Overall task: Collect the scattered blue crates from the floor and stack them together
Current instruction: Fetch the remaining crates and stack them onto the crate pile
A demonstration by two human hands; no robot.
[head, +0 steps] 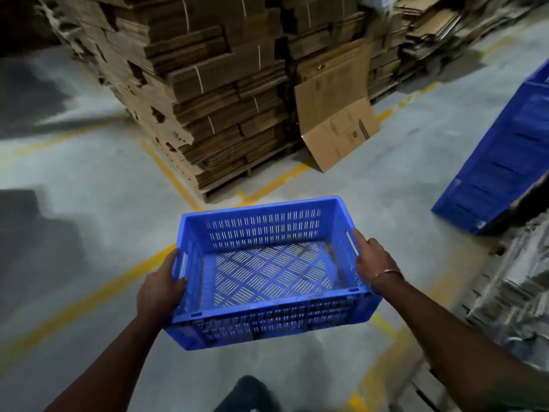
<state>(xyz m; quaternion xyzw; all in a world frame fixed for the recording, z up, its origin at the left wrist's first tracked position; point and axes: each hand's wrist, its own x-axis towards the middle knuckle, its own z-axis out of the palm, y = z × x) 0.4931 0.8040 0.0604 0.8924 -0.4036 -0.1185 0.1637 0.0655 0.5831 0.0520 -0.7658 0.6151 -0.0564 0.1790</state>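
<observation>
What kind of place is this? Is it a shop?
Probably a warehouse, not a shop: tall stacks of flattened cardboard boxes sit on a pallet, yellow lines mark the concrete floor, and blue crates are stacked at the right.

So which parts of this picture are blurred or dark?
Head view: the carried crate and both hands are fairly sharp; the blue stack at right and the cardboard below it smear with motion; dark shadows cover the floor at left.

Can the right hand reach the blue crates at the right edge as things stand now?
Probably not yet. The right hand grips the carried crate together with the left hand, and the stacked blue crates stand farther off across bare floor.
</observation>
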